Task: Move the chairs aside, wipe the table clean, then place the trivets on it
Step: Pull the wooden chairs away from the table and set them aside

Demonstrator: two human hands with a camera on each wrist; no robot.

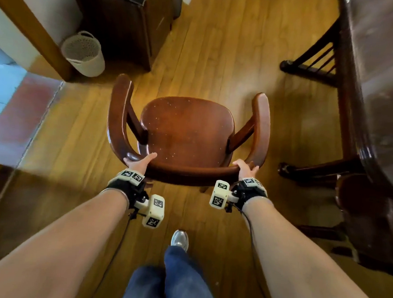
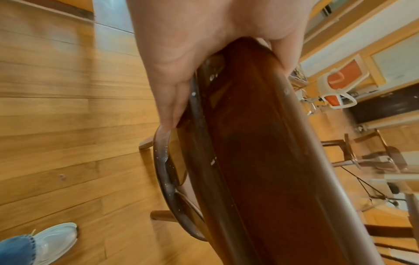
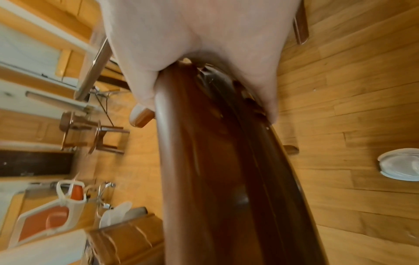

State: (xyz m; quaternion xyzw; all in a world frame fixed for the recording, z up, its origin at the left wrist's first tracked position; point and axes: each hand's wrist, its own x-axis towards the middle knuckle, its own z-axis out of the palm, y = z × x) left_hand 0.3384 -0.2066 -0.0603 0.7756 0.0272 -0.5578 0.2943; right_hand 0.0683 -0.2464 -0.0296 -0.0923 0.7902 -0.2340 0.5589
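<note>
Just left of the table (image 1: 380, 94), both hands, left hand (image 1: 138, 161) & right hand (image 1: 244, 167), gripped the chair (image 1: 187, 130) by its back rail, mid chair-moving step; next prob. needs setting it down clear.

both arms stretched forward and down, wrists banded. left hand (image 1: 138, 161) and right hand (image 1: 245, 167) curled over the chair's back rail (image 1: 194, 171), gripping its two ends.

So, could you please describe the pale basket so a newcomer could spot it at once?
Start at the dark wooden cabinet beyond the brown wooden armchair. On the floor at its left stands a cream round perforated plastic basket, the only pale, hole-dotted thing among dark wood.
</note>
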